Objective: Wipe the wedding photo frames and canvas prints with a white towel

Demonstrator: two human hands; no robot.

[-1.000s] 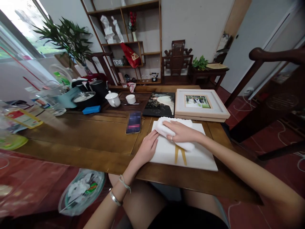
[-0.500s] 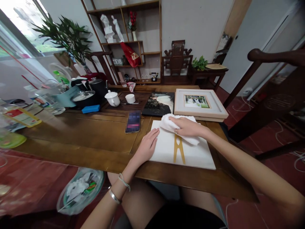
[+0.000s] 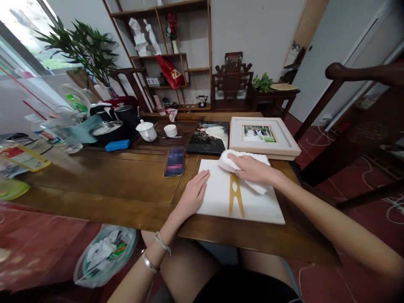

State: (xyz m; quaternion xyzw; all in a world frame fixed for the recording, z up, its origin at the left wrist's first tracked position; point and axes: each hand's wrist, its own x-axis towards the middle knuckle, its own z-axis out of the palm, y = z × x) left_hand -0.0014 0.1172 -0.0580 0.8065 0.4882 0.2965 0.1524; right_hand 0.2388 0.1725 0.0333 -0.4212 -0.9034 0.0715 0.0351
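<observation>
A white board (image 3: 249, 204) with a gold stand strip (image 3: 235, 195) lies flat on the wooden table (image 3: 104, 179) in front of me. My left hand (image 3: 193, 195) rests flat, fingers stretched out, on the board's left edge. My right hand (image 3: 252, 168) presses a white cloth (image 3: 256, 184) onto the board's far right part, fingers closed over it.
Just beyond the board lie a white framed photo (image 3: 261, 136) and a dark photo print (image 3: 210, 136). A phone (image 3: 174, 161) lies to the left. Tea ware, a white teapot (image 3: 147, 130) and a cup (image 3: 171, 130) stand further back. A bin with rubbish (image 3: 105, 254) sits below the table.
My right hand has slid the cloth from the board's near left part toward its far right corner. My left hand has stayed on the board's left edge.
</observation>
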